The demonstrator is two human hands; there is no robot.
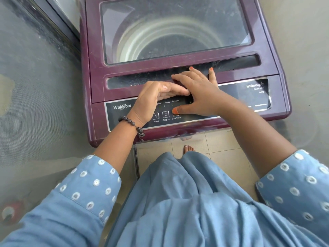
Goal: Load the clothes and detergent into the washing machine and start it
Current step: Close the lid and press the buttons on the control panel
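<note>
You are standing at the near edge of the washing machine (178, 68), a maroon top-loader whose glass lid (174, 29) is down, the steel drum showing dimly through it. Your right hand (199, 97) lies spread over the control panel (124, 113), fingers released and straight: the thumb (179, 110) presses on the Start/Pause button (176, 114), while the other fingers reach far over the lid's handle recess. Your left hand (154, 98) hovers just left of it, above the program labels, fingers loosely extended and grasping nothing, their tips touching or nearly touching the right hand. A beaded bracelet (132, 124) sits on your left wrist. The Power button (156, 116) and Program button (165, 114) lie uncovered just left of your thumb. Whether clothes are inside the drum cannot be told through the dusty glass.
</note>
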